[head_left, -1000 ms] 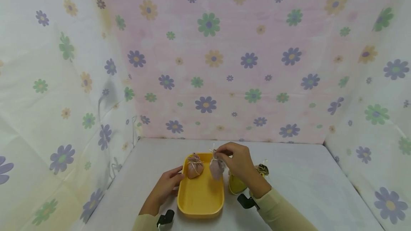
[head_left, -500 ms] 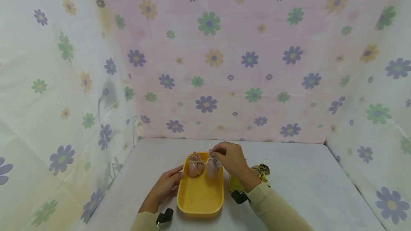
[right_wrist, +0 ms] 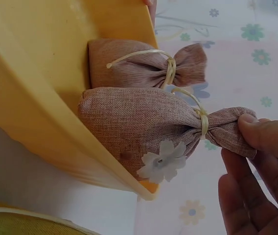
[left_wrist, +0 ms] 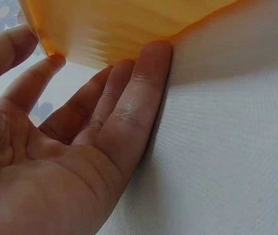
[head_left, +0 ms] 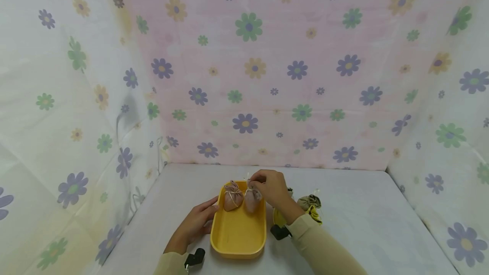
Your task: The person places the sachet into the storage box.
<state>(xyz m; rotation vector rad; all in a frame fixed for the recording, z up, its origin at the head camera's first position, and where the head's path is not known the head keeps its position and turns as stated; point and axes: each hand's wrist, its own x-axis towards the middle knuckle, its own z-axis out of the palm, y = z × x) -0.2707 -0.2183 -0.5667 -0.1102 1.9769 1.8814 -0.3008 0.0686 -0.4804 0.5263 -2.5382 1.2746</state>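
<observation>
The right hand [head_left: 272, 186] pinches the gathered neck of the flower-trimmed burlap drawstring pouch [right_wrist: 134, 115] between thumb and fingers, holding it within the far right of the yellow tray [head_left: 238, 239]; whether its base bears on the floor is unclear. Let go while tilted, it could topple onto the plain drawstring pouch [head_left: 232, 199] at left. The white flower [right_wrist: 162, 161] could snag on the rim. The left hand [head_left: 196, 220], loosely open, only touches the tray's left wall, so a tug might slide the tray across the counter [head_left: 355, 224].
</observation>
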